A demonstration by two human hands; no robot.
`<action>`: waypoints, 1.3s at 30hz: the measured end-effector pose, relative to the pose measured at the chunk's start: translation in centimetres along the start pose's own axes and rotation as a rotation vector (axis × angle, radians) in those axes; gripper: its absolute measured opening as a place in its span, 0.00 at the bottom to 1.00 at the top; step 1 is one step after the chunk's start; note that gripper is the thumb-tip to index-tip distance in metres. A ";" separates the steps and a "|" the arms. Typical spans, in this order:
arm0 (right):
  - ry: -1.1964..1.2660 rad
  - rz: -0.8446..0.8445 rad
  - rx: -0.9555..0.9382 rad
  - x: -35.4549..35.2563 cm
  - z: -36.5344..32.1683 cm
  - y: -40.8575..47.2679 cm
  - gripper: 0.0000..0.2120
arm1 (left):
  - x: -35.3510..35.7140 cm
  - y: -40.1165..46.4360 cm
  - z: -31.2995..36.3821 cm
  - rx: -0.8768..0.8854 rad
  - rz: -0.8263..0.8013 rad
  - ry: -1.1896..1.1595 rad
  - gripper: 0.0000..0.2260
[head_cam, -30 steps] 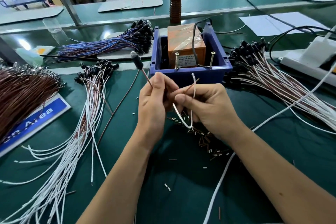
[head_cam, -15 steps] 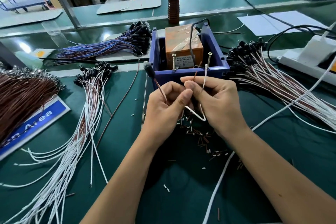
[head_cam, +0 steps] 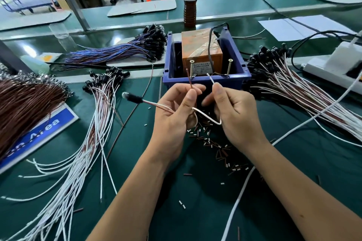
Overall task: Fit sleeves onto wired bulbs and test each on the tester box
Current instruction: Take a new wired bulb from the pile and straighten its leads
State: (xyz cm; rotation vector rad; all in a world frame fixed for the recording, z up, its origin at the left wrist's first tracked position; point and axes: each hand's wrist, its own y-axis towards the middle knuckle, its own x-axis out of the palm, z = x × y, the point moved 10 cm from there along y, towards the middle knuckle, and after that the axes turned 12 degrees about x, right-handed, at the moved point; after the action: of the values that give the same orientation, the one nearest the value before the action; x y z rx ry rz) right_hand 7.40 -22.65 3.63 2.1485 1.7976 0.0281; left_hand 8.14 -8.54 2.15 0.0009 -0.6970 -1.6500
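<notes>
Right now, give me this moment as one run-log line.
left hand: pinches brown lead | right hand: pinches white lead | bulb: sleeved, points left | tester box: leads short of screws, untested

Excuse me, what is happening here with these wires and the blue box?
A person holds one wired bulb: the left hand pinches its brown lead, the right hand its white lead. Both lead tips point up toward the two screws on the tester box, apparently about to test. More bulb bundles lie alongside.
</notes>
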 end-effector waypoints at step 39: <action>0.428 -0.158 0.095 -1.0 0.0 0.5 0.04 | 0.3 -1.0 -1.9 -0.304 -0.188 -0.222 0.13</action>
State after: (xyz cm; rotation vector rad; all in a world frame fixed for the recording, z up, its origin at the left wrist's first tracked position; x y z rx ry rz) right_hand 7.69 -23.73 3.96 2.1794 2.2392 0.3988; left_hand 7.93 -9.58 0.29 -0.3490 -0.6193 -1.9438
